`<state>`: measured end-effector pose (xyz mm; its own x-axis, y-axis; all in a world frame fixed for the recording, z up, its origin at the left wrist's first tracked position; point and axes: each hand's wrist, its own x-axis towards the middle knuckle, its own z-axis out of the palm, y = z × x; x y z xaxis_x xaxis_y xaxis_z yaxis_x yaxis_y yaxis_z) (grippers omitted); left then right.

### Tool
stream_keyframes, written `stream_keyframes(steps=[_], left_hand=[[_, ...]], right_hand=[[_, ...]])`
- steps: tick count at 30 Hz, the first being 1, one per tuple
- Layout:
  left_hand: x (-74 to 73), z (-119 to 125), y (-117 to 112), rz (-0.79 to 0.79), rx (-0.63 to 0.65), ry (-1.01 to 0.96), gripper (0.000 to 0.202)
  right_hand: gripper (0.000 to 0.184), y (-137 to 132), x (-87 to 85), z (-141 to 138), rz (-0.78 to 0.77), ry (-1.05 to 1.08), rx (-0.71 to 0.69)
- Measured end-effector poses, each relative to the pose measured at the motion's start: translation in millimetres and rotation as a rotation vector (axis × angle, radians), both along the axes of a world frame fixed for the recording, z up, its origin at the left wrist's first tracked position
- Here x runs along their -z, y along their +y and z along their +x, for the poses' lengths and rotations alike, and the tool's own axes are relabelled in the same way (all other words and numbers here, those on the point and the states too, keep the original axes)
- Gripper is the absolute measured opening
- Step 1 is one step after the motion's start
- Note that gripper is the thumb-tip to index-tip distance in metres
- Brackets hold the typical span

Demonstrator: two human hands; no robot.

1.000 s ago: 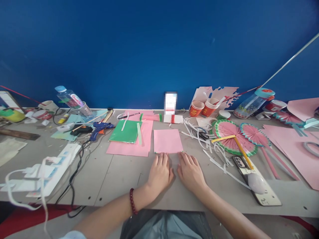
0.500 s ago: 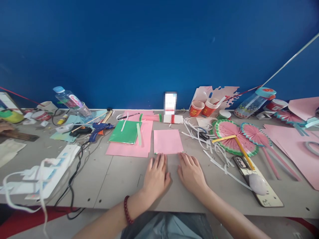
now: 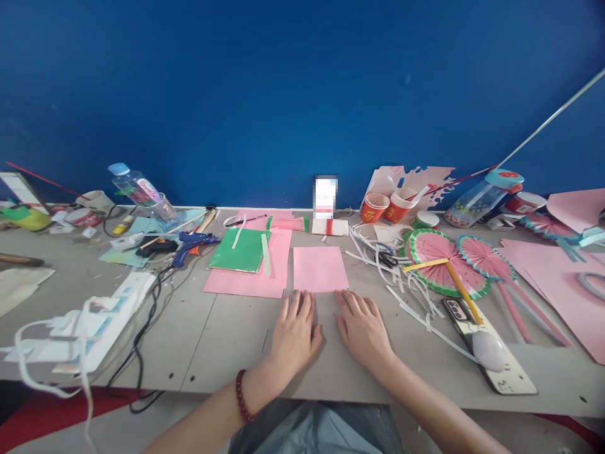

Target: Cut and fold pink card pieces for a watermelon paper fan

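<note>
My left hand (image 3: 295, 331) and my right hand (image 3: 362, 328) lie flat and open on the grey table (image 3: 222, 340), side by side, fingers stretched forward. Their fingertips reach the near edge of a small pink paper sheet (image 3: 319, 268); neither hand holds anything. A red bead bracelet (image 3: 241, 396) sits on my left wrist. Left of the small sheet lies a larger pink sheet (image 3: 255, 277) with a green sheet (image 3: 239, 251) on top.
Watermelon paper fans (image 3: 442, 258), white paper strips (image 3: 406, 290), scissors (image 3: 385, 257) and a phone (image 3: 491, 347) lie to the right. Orange paper cups (image 3: 387, 205) stand at the back. A blue glue gun (image 3: 191, 243), a power strip (image 3: 89, 325) with cables and a water bottle (image 3: 142, 192) are on the left.
My left hand has shifted slightly left and back from the sheet's edge. The view has moved a little; the rest is unchanged.
</note>
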<state>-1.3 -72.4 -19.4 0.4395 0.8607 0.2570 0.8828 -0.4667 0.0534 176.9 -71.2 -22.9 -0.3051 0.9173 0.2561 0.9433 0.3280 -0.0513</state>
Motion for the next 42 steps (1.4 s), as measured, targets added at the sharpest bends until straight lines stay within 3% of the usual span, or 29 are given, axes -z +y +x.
stream_keyframes(steps=[20,31,42], left_hand=[[-9.2,-1.3,9.3,-0.041,0.015,-0.008,0.055],[-3.4,-0.1,13.6,-0.088,0.054,-0.065,0.05],[-4.1,0.7,11.9,-0.105,0.031,-0.047,0.055]], right_hand=[[0.038,0.6,-1.0,-3.6,0.019,-0.017,0.011],[0.045,6.8,-2.8,-5.8,-0.021,0.042,-0.105],[0.039,2.5,-0.1,-13.5,0.011,0.027,-0.035]])
